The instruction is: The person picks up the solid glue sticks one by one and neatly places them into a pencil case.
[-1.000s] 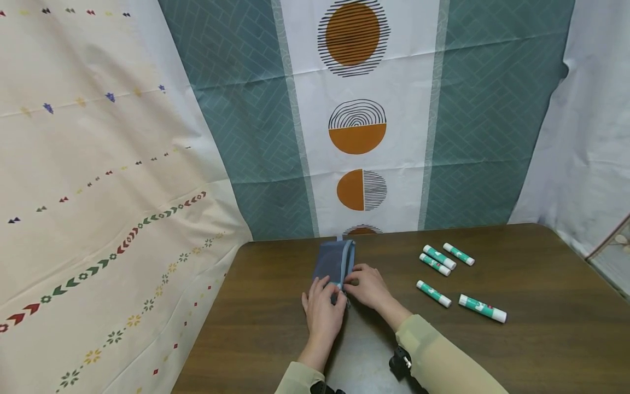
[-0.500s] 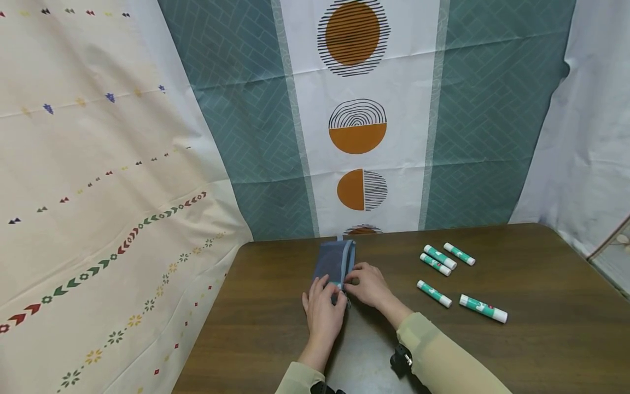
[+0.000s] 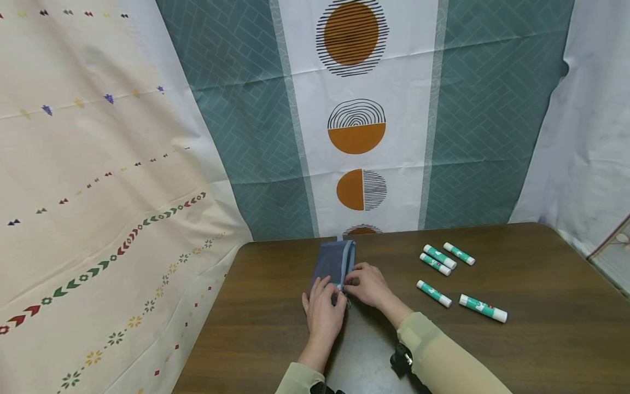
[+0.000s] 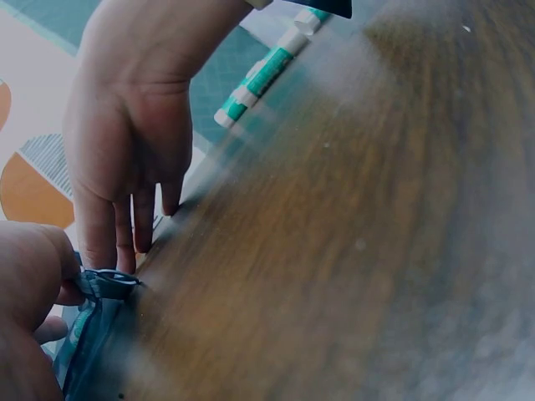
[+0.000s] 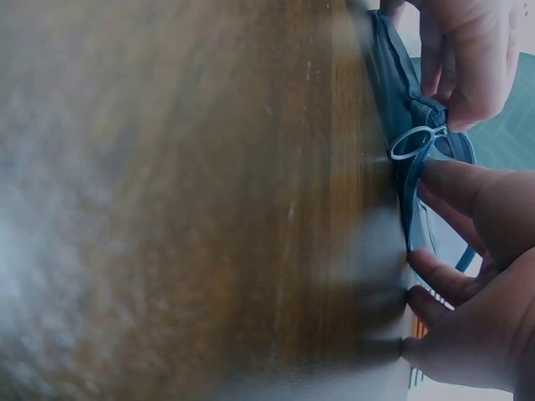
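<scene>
A dark blue zipper pouch [image 3: 331,260] with a lighter blue zipper edge lies on the wooden table, in front of the person. My left hand [image 3: 325,312] pinches its near end between thumb and index finger. On the right side of the pouch, my right hand [image 3: 369,284] pinches the edge by the zipper, its other fingers reaching down to the table. A looped zipper pull [image 5: 414,144] hangs at the near corner in the right wrist view, between the two hands. Something green and white shows near the pouch's zipper opening; the rest of the inside is hidden.
Several green-and-white glue sticks lie on the right half of the table [image 3: 541,284]: a larger glue stick [image 3: 482,308] nearest, a smaller glue stick [image 3: 433,293] beside it, others farther back. Patterned curtains [image 3: 256,120] hang behind and to the left.
</scene>
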`<state>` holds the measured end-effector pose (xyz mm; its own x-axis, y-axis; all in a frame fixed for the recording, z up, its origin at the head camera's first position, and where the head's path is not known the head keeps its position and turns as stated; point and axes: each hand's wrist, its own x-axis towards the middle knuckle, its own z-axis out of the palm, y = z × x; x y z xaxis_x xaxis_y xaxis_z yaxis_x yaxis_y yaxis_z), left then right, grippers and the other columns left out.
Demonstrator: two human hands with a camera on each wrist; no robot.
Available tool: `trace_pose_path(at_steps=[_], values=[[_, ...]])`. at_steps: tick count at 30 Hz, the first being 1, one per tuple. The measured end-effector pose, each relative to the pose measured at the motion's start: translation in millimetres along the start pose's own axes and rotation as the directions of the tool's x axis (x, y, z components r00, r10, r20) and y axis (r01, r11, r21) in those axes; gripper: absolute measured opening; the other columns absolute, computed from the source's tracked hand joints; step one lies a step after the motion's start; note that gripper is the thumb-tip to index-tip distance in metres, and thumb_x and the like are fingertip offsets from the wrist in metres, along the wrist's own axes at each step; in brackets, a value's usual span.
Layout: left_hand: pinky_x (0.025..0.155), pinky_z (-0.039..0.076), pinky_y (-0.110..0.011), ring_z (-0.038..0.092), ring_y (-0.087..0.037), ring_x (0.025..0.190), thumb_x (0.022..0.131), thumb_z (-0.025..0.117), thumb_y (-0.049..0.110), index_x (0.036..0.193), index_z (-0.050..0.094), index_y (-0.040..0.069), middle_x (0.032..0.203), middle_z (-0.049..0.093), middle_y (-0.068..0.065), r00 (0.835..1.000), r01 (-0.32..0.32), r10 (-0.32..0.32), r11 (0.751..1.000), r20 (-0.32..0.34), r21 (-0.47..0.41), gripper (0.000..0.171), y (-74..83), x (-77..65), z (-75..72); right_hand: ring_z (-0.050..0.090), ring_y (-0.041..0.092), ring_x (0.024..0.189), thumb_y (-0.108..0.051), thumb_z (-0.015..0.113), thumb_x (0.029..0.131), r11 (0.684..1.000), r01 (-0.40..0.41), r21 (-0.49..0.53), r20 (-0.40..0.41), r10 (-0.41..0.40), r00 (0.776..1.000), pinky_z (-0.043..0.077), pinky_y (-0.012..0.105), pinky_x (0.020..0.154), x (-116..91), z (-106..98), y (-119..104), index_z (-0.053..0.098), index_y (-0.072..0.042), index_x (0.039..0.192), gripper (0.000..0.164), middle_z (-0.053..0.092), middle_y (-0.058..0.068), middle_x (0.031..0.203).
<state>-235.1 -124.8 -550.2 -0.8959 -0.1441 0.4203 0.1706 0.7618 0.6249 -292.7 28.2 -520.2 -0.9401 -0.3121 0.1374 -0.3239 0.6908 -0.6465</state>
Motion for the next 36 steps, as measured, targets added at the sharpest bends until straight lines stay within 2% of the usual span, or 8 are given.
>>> trace_pose_path(at_steps=[5,9,14,15,18,21,26,36], values=[[0.116,0.022,-0.087,0.053,-0.04,0.15,0.094,0.073,0.012,0.077,0.062,0.023,0.145,0.071,-0.012,1.0,0.0,0.0,1.0,0.004,0.004,0.023,0.2,-0.1,0.1,0.058,0.044,0.133,-0.018,0.084,0.098,1.0,-0.001,0.004,-0.004,0.001,1.0,0.041,0.063,0.116,0,1,0,0.085,-0.016,0.103,0.006,0.066,0.021,0.141],[0.116,0.022,-0.087,0.053,-0.042,0.149,0.094,0.073,0.013,0.077,0.062,0.022,0.144,0.071,-0.013,1.0,-0.01,0.01,1.0,0.0,0.003,0.023,0.0,0.1,-0.2,0.059,0.046,0.131,-0.019,0.083,0.098,0.999,0.041,0.002,-0.013,-0.04,0.999,0.042,0.065,0.114,-1,-1,2,0.085,-0.014,0.105,0.009,0.066,0.023,0.139],[0.115,0.022,-0.088,0.054,-0.042,0.149,0.094,0.073,0.012,0.077,0.062,0.022,0.144,0.072,-0.013,1.0,-0.016,0.016,1.0,-0.001,0.016,0.023,-0.1,-0.7,-0.5,0.061,0.047,0.129,-0.023,0.081,0.1,0.993,0.089,0.083,-0.004,-0.089,0.996,0.045,0.067,0.111,-3,-4,10,0.082,-0.008,0.117,0.023,0.068,0.024,0.136],[0.115,0.022,-0.088,0.054,-0.042,0.149,0.094,0.073,0.012,0.076,0.062,0.022,0.143,0.072,-0.013,1.0,-0.015,0.015,1.0,0.0,0.017,0.023,-0.1,-0.9,-0.7,0.062,0.045,0.127,-0.026,0.08,0.102,0.989,0.119,0.092,-0.014,-0.118,0.993,0.048,0.063,0.109,0,-1,20,0.081,-0.008,0.12,0.027,0.069,0.023,0.134],[0.115,0.022,-0.088,0.054,-0.042,0.148,0.093,0.074,0.012,0.076,0.062,0.022,0.143,0.072,-0.013,1.0,-0.013,0.013,1.0,-0.001,0.014,0.023,0.0,-0.9,-1.0,0.065,0.042,0.126,-0.034,0.078,0.103,0.984,0.142,0.103,-0.015,-0.142,0.99,0.052,0.06,0.106,-2,-1,29,0.077,-0.005,0.128,0.038,0.07,0.021,0.134],[0.115,0.022,-0.089,0.055,-0.042,0.148,0.093,0.075,0.011,0.076,0.063,0.022,0.143,0.072,-0.013,1.0,-0.013,0.013,1.0,-0.004,0.004,0.024,0.2,-0.6,-1.0,0.064,0.042,0.131,-0.037,0.079,0.103,0.988,0.117,0.097,-0.008,-0.117,0.993,0.053,0.059,0.106,-5,-5,33,0.073,-0.004,0.135,0.047,0.069,0.021,0.139],[0.114,0.022,-0.089,0.055,-0.042,0.147,0.092,0.075,0.011,0.076,0.062,0.022,0.142,0.073,-0.013,1.0,-0.026,0.026,1.0,-0.016,0.006,0.024,-0.3,0.1,-0.3,0.058,0.045,0.141,-0.03,0.081,0.102,0.994,0.01,0.106,0.013,-0.012,1.0,0.046,0.064,0.114,-16,-24,21,0.069,-0.003,0.143,0.05,0.064,0.022,0.149],[0.114,0.023,-0.089,0.056,-0.042,0.147,0.091,0.076,0.01,0.075,0.061,0.021,0.141,0.073,-0.013,0.999,-0.034,0.035,0.999,-0.025,0.022,0.025,-0.9,-1.3,1.3,0.055,0.044,0.145,-0.032,0.077,0.105,0.997,0.007,0.077,-0.011,-0.007,1.0,0.045,0.065,0.115,-35,-51,33,0.064,-0.003,0.15,0.055,0.061,0.022,0.154]])
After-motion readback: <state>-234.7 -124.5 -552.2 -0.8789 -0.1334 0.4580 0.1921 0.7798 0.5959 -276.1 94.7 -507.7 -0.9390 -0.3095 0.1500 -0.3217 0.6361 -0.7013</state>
